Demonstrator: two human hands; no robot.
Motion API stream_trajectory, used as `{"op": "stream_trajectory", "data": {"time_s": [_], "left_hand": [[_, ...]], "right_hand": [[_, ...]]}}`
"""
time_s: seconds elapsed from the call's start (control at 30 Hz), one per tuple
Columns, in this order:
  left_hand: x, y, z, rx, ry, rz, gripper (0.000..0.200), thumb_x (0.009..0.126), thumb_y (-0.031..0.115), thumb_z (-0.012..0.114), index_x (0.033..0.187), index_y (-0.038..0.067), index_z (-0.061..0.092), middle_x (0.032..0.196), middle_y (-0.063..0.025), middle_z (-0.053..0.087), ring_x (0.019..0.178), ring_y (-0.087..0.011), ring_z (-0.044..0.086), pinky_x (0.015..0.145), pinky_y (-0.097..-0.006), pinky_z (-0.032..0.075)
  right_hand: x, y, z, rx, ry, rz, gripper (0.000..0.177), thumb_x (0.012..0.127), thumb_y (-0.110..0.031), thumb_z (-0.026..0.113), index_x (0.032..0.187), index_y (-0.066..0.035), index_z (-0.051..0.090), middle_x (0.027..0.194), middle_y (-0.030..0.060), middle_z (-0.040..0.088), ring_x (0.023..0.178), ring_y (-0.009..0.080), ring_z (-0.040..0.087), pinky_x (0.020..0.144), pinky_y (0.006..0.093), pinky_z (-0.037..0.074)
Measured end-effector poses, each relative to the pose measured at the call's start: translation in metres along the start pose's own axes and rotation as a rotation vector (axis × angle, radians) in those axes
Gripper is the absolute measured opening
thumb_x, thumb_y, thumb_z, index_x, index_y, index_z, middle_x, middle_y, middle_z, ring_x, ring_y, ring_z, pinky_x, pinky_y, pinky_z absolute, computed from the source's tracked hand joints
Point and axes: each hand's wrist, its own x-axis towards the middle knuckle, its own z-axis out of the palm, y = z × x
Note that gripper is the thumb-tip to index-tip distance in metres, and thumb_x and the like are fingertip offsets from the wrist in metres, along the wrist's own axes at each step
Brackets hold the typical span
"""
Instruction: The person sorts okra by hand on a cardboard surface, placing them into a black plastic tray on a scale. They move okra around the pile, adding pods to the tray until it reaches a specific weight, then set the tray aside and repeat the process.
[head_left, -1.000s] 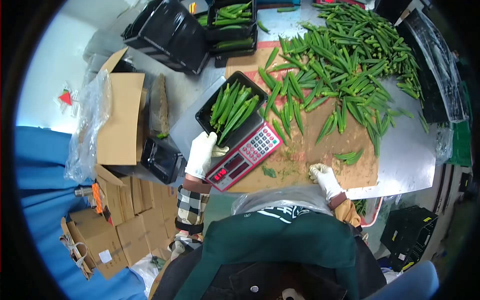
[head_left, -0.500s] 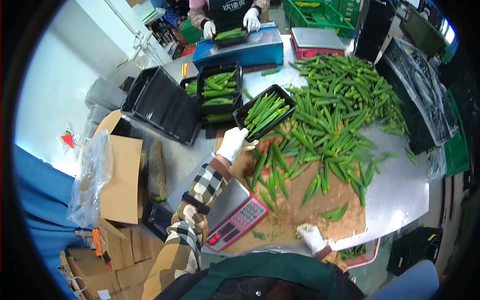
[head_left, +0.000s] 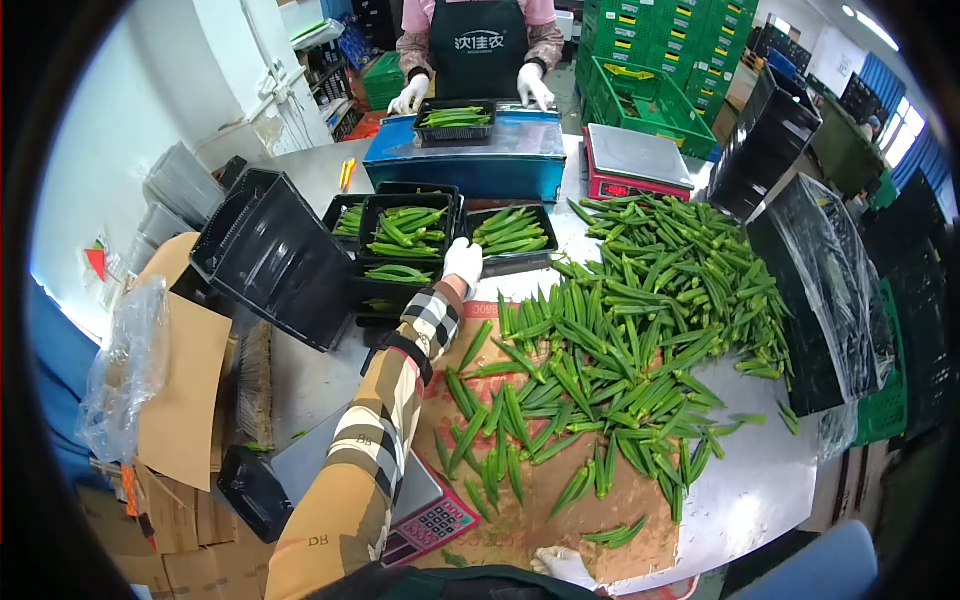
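Observation:
My left hand, in a white glove, is at the lower left corner of a black tray of okra, fingers closed at its edge. The tray sits on the metal table beside other filled black trays. My right hand, also gloved, rests low at the near edge of the cardboard sheet; its fingers are curled and partly hidden. A large heap of loose okra spreads right of my left arm. The near red scale lies partly under my left sleeve.
Across the table a co-worker's gloved hands are by a blue box with an okra tray on it. Another red scale stands to its right. Black tray stacks stand left; green crates are behind.
My left hand has carried the okra tray forward to beside the other trays, where it now rests. The co-worker's hands have moved apart around their tray. The head view has tilted up.

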Motion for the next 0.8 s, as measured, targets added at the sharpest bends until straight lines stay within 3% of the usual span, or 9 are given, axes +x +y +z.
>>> {"op": "stream_trajectory", "data": {"time_s": [0.03, 0.07, 0.2, 0.27, 0.37, 0.43, 0.53, 0.67, 0.8], "left_hand": [[-0.002, -0.006, 0.004, 0.211, 0.149, 0.194, 0.030, 0.095, 0.024, 0.056, 0.113, 0.002, 0.062, 0.111, -0.0252, 0.069, 0.096, -0.0416, 0.067, 0.086, -0.0408, 0.054], [0.005, -0.007, 0.003, 0.276, -0.093, -0.077, 0.051, 0.095, 0.020, 0.054, 0.142, -0.001, 0.052, 0.130, -0.0221, 0.064, 0.108, -0.0329, 0.067, 0.089, -0.0391, 0.055], [0.028, -0.056, 0.036, 0.210, -0.061, -0.245, 0.069, 0.094, 0.018, 0.057, 0.159, 0.016, 0.033, 0.152, -0.0278, 0.044, 0.140, -0.0376, 0.047, 0.115, -0.0425, 0.038], [-0.026, 0.006, 0.020, 0.821, -0.088, 0.055, 0.076, 0.094, 0.014, 0.056, 0.163, 0.021, 0.024, 0.158, -0.0281, 0.035, 0.144, -0.0424, 0.039, 0.118, -0.0453, 0.035], [-0.039, 0.020, 0.010, 0.955, -0.169, 0.215, 0.076, 0.096, 0.016, 0.052, 0.163, 0.009, 0.018, 0.155, -0.0391, 0.029, 0.146, -0.0495, 0.029, 0.123, -0.0501, 0.022], [-0.034, -0.013, 0.016, 1.094, 0.139, 0.628, 0.074, 0.096, 0.012, 0.055, 0.162, 0.009, 0.022, 0.158, -0.0297, 0.032, 0.147, -0.0440, 0.031, 0.125, -0.0467, 0.021], [-0.039, 0.020, 0.013, 0.047, 0.011, 0.513, 0.082, 0.097, 0.027, 0.061, 0.163, 0.006, 0.017, 0.169, -0.0214, 0.011, 0.157, -0.0326, 0.012, 0.128, -0.0372, 0.013], [-0.062, 0.040, 0.000, 0.295, 0.027, 0.490, 0.079, 0.100, 0.022, 0.058, 0.161, 0.000, 0.014, 0.169, -0.0214, 0.008, 0.157, -0.0335, 0.012, 0.128, -0.0345, 0.011], [-0.119, 0.073, -0.012, 0.484, -0.596, 0.288, 0.070, 0.098, 0.033, 0.060, 0.157, 0.005, 0.035, 0.142, -0.0180, 0.056, 0.126, -0.0325, 0.055, 0.110, -0.0407, 0.042]], "right_hand": [[-0.001, -0.003, 0.000, 0.001, 0.009, 0.021, 0.022, 0.098, -0.022, 0.071, 0.102, 0.000, 0.072, 0.088, 0.0067, 0.075, 0.072, 0.0095, 0.066, 0.067, 0.0238, 0.054], [0.004, 0.002, -0.003, -0.051, -0.016, 0.013, 0.025, 0.100, -0.024, 0.067, 0.107, -0.001, 0.071, 0.091, 0.0077, 0.074, 0.077, 0.0140, 0.068, 0.068, 0.0276, 0.054], [0.020, 0.031, 0.001, 0.129, -0.100, -0.130, 0.017, 0.102, -0.024, 0.066, 0.089, -0.012, 0.064, 0.071, -0.0019, 0.060, 0.060, 0.0082, 0.053, 0.052, 0.0244, 0.042], [0.010, 0.025, 0.005, 0.196, -0.112, -0.166, 0.018, 0.102, -0.024, 0.065, 0.088, -0.013, 0.063, 0.069, -0.0030, 0.058, 0.058, 0.0079, 0.051, 0.051, 0.0244, 0.041], [0.019, 0.033, 0.001, 0.203, -0.173, -0.233, 0.021, 0.104, -0.022, 0.062, 0.085, -0.013, 0.062, 0.066, -0.0037, 0.055, 0.056, 0.0076, 0.048, 0.050, 0.0249, 0.039], [0.021, 0.035, -0.002, 0.093, -0.147, -0.303, 0.022, 0.104, -0.021, 0.061, 0.084, -0.013, 0.062, 0.066, -0.0034, 0.054, 0.056, 0.0077, 0.047, 0.050, 0.0252, 0.038], [-0.005, -0.002, 0.009, 0.166, -0.102, -0.204, 0.028, 0.104, -0.023, 0.061, 0.079, -0.013, 0.059, 0.064, -0.0030, 0.053, 0.056, 0.0079, 0.046, 0.050, 0.0264, 0.036], [-0.002, 0.002, 0.005, 0.153, -0.103, -0.200, 0.021, 0.104, -0.028, 0.061, 0.090, -0.013, 0.061, 0.076, -0.0017, 0.057, 0.067, 0.0093, 0.051, 0.059, 0.0281, 0.040], [-0.003, -0.004, 0.005, 0.111, -0.146, -0.228, 0.022, 0.104, -0.034, 0.061, 0.102, -0.012, 0.063, 0.087, -0.0004, 0.061, 0.078, 0.0107, 0.055, 0.069, 0.0298, 0.045]]}}
